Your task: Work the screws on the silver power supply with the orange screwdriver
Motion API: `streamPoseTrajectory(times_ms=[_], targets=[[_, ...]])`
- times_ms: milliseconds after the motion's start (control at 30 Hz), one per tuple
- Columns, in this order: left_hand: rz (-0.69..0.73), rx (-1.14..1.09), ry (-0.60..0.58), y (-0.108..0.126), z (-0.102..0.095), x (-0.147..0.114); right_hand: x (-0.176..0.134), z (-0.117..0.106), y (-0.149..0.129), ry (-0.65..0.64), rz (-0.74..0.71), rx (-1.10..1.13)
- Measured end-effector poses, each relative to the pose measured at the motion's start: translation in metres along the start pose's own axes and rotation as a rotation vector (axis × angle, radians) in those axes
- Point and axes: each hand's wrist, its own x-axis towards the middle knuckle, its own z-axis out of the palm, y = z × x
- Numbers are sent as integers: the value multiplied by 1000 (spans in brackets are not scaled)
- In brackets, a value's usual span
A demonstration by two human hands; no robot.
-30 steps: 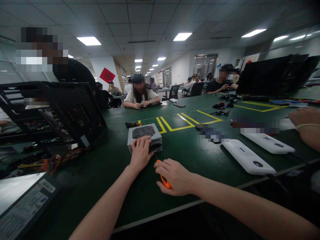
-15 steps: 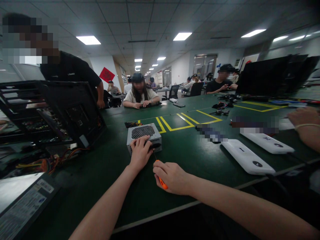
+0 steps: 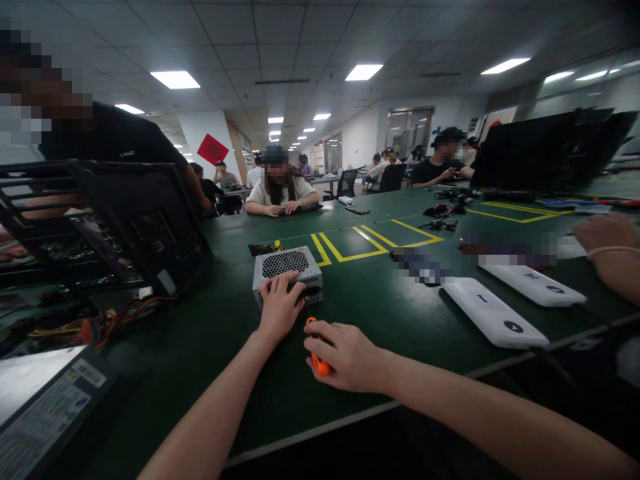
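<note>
A grey metal computer power supply (image 3: 286, 263) with a honeycomb vent on top sits on the green table, its near side facing me. My left hand (image 3: 281, 300) grips its near left part, fingers bent over the top edge. In my right hand (image 3: 345, 353) is a screwdriver (image 3: 320, 365) with an orange handle, fingers wrapped round it. Its thin shaft points up toward the power supply's near face; my left fingers partly hide that spot, and I cannot make out what the tip touches.
An open black computer case (image 3: 145, 227) stands left, loose wires (image 3: 95, 327) before it. Nearer lies another power supply (image 3: 55, 400) with a label. White power banks (image 3: 493, 313) lie right, near another person's hand (image 3: 607, 247). Across the table (image 3: 240, 247) a person sits; another leans behind the case.
My right hand has turned the screwdriver handle slightly, its end now further left and up. My left hand and the power supply keep their place. The person behind the case has moved left.
</note>
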Motion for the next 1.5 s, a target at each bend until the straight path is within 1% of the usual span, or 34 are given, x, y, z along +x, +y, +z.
streamPoseTrajectory(times_ms=[100, 200, 300, 367, 433, 533, 600, 700, 833, 933, 1000, 1067, 1133, 1200, 1267, 1400, 1433, 1500], targets=[[8, -1, 6, -1, 1, 0, 0, -3, -1, -2, -24, -7], [5, -9, 9, 0, 1, 0, 0, -3, 1, 79, -60, -90], [-3, -14, 7, 0, 0, 0, -1, -2, 5, 181, -37, -61], [-5, -16, 5, 1, -1, 0, -2, -1, 6, 211, -11, -32], [-8, -19, 6, 1, -1, 0, -2, -2, 6, 203, -2, 0], [-6, -21, 4, 1, -2, 0, -1, -4, 3, 147, -24, 10], [-1, -17, -2, 1, -2, 0, 0, -6, 3, 133, -57, -70], [3, -12, -5, 1, -3, 0, 1, -6, 3, 174, -75, -174], [4, -9, -11, 1, -2, -1, -2, -1, 5, 223, -10, -80], [7, -8, -5, 1, -2, -1, -5, 0, 4, 220, 43, 6], [8, -7, -1, 0, -2, -1, -6, -3, 3, 182, 18, 25], [7, -8, -4, 1, -2, -1, -4, -7, 2, 145, -46, -17], [4, -10, -4, 1, -2, -1, -3, -11, 2, 155, -85, -84], [4, -11, -3, 1, -2, -1, -2, -13, 3, 193, -97, -113], [6, -12, 1, 1, -2, -1, -2, -14, 3, 205, -92, -87], [7, -6, 8, 1, -1, -1, -4, -12, 3, 122, -85, 11], [7, -5, 9, 1, -1, -1, -4, -11, 2, 114, -95, 12], [7, -5, 15, 0, 0, -1, -3, -11, 2, 142, -116, -24]])
